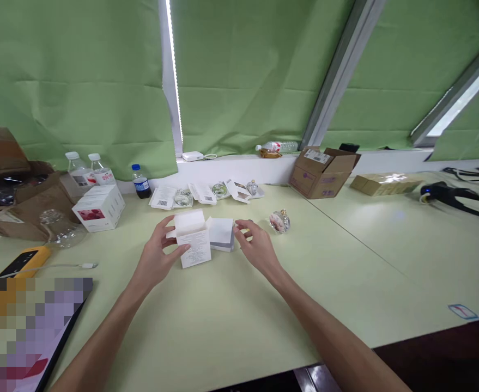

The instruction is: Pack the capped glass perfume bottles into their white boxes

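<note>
Our left hand [159,253] holds the white box [195,250], already opened and not reclosed. Just right of the box, our right hand [259,246] meets the white card [222,228], pinch unclear; farther right sits the unboxed glass bottle [280,222].

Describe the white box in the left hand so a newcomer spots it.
On the pale green table, find the left hand. It holds the white box, top flap raised. Small printed text covers its front, unlike the blank-topped white piece beside it.
</note>
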Demonstrator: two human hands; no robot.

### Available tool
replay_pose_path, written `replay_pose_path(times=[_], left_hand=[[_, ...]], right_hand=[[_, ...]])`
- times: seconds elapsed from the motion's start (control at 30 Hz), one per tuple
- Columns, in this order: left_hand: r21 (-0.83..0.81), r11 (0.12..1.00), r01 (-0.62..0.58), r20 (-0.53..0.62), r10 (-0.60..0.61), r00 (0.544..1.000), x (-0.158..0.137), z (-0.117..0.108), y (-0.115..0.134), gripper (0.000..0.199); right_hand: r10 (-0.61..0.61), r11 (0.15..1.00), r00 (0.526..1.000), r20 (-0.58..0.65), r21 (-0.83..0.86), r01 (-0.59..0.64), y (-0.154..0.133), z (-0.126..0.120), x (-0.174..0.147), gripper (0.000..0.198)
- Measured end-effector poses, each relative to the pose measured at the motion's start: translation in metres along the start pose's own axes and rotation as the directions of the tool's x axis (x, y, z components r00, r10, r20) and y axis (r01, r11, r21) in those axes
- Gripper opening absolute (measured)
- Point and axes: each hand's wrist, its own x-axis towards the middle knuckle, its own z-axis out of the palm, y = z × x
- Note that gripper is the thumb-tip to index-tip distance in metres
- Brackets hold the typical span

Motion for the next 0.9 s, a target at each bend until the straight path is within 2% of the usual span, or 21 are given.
replay_pose_path(times=[0.1, 0.33, 0.53, 0.6, 0.77, 0.9], left_hand=[[0.012, 1.0, 0.027, -0.021, -0.027, 0.999, 0.001, -0.002, 0.001, 0.069], [0.045, 0.994, 0.101, -0.074, -0.097, 0.993, 0.004, -0.005, -0.005, 0.08], [0.013, 0.984, 0.178, -0.01, -0.178, 0.984, 0.003, 0.001, -0.011, 0.09], [-0.014, 0.981, 0.193, 0.012, -0.192, 0.981, 0.003, 0.002, -0.014, 0.083], [0.027, 0.984, 0.176, 0.002, -0.176, 0.984, 0.005, -0.002, -0.019, 0.045], [0.035, 0.977, 0.21, -0.014, -0.21, 0.978, 0.006, -0.003, -0.02, 0.042]], right_hand=[[0.017, 0.995, 1.0, 0.021, -0.099, -0.014, 0.006, 0.002, 0.001, 0.034], [-0.008, 0.976, 0.993, 0.117, -0.214, 0.033, 0.014, 0.009, -0.002, 0.037], [-0.011, 0.971, 0.987, 0.162, -0.233, 0.049, 0.017, 0.013, -0.001, 0.032], [-0.017, 0.974, 0.985, 0.169, -0.222, 0.054, 0.017, 0.013, 0.0, 0.03], [0.057, 0.966, 0.984, 0.17, -0.257, -0.012, 0.02, 0.012, 0.005, 0.029], [0.09, 0.961, 0.983, 0.162, -0.272, -0.044, 0.023, 0.012, 0.008, 0.029]])
